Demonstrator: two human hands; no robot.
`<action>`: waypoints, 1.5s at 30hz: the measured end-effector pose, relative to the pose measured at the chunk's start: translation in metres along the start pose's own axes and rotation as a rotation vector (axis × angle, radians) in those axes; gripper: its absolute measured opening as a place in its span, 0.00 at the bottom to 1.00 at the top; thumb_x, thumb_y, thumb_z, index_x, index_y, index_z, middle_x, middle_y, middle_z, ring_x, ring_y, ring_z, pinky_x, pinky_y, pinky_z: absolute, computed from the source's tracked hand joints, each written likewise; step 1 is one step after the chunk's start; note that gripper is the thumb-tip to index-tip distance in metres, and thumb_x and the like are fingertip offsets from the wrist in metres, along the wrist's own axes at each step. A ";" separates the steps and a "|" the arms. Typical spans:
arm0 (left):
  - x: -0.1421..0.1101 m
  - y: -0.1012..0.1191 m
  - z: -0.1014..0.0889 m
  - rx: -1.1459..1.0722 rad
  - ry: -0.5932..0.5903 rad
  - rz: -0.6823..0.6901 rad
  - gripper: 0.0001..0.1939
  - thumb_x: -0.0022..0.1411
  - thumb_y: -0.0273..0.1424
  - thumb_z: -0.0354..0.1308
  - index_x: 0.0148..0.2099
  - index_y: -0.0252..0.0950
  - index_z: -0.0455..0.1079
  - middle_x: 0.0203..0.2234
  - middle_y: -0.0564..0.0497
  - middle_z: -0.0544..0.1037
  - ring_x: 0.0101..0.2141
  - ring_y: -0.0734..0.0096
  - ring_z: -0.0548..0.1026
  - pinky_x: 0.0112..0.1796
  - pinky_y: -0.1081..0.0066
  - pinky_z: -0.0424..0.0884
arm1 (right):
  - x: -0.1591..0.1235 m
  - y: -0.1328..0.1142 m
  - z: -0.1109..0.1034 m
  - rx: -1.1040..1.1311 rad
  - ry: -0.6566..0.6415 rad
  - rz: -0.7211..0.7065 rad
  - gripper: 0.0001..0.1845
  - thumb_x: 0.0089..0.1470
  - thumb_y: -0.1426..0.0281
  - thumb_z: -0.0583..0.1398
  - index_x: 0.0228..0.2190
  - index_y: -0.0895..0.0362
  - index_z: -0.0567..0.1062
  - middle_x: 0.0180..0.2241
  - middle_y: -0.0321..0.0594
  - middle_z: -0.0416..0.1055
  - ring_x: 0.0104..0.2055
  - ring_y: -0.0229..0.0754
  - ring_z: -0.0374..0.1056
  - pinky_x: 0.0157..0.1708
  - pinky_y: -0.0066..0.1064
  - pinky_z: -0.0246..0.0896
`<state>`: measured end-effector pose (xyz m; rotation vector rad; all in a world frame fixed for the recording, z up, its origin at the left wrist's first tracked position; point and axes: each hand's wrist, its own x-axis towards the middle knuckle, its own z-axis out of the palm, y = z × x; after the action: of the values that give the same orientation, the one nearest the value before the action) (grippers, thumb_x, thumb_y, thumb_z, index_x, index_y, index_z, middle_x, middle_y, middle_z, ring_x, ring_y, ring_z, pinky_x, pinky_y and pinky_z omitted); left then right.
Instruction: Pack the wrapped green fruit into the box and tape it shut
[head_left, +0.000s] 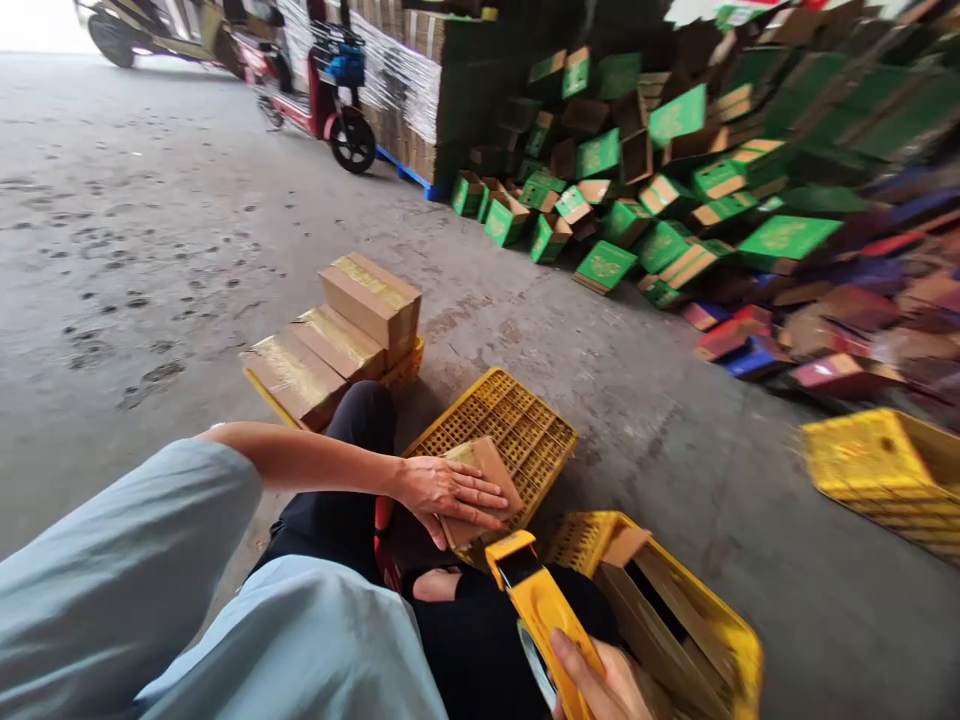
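Observation:
My left hand (454,490) lies flat, fingers stretched out, on a small brown cardboard box (495,470). That box rests on an upturned yellow plastic crate (536,425) in front of my knees. In my right hand (600,680) is a yellow tape dispenser (544,605), its head pointing up toward the box. Part of a tape roll (534,655) shows at its side. By my right leg stands another yellow crate (739,625), holding brown cardboard pieces (664,620). To the left, taped boxes (341,340) sit in a yellow crate (409,368).
Green cardboard boxes (607,262) lie in a big pile at the back right, with red and blue ones (750,345) nearer. A yellow crate (862,450) stands at the right. A red scooter (311,100) is parked by a wrapped pallet load (420,95).

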<state>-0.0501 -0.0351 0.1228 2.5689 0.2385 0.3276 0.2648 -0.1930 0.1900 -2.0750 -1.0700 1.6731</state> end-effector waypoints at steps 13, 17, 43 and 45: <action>-0.012 -0.019 0.012 -0.438 0.392 -0.760 0.44 0.68 0.63 0.46 0.68 0.32 0.67 0.60 0.39 0.76 0.61 0.48 0.72 0.60 0.60 0.67 | 0.011 0.001 0.032 0.102 0.000 -0.055 0.36 0.43 0.36 0.66 0.31 0.57 0.74 0.19 0.36 0.74 0.18 0.40 0.71 0.17 0.26 0.65; -0.015 -0.028 0.009 -0.891 0.458 -0.946 0.44 0.60 0.68 0.53 0.56 0.33 0.78 0.48 0.45 0.84 0.50 0.50 0.79 0.47 0.68 0.74 | 0.015 -0.005 0.040 0.092 0.003 -0.103 0.37 0.42 0.34 0.66 0.28 0.57 0.74 0.16 0.35 0.70 0.16 0.39 0.68 0.16 0.26 0.63; -0.054 -0.108 0.034 -1.010 0.870 -0.827 0.38 0.68 0.59 0.51 0.63 0.34 0.74 0.64 0.47 0.73 0.65 0.53 0.68 0.66 0.66 0.59 | 0.149 -0.142 0.122 -0.139 -0.140 -0.128 0.35 0.44 0.37 0.67 0.26 0.58 0.75 0.16 0.39 0.74 0.17 0.40 0.71 0.20 0.29 0.68; -0.057 -0.103 0.036 -0.921 0.807 -0.750 0.43 0.68 0.63 0.48 0.66 0.33 0.70 0.67 0.45 0.68 0.67 0.52 0.65 0.68 0.61 0.56 | 0.162 -0.146 0.133 -0.161 -0.150 -0.128 0.35 0.41 0.37 0.68 0.26 0.58 0.75 0.16 0.39 0.74 0.18 0.41 0.72 0.20 0.29 0.68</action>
<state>-0.1051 0.0214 0.0281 1.2198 1.0180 0.8974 0.0968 -0.0128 0.1230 -1.9509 -1.3966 1.7532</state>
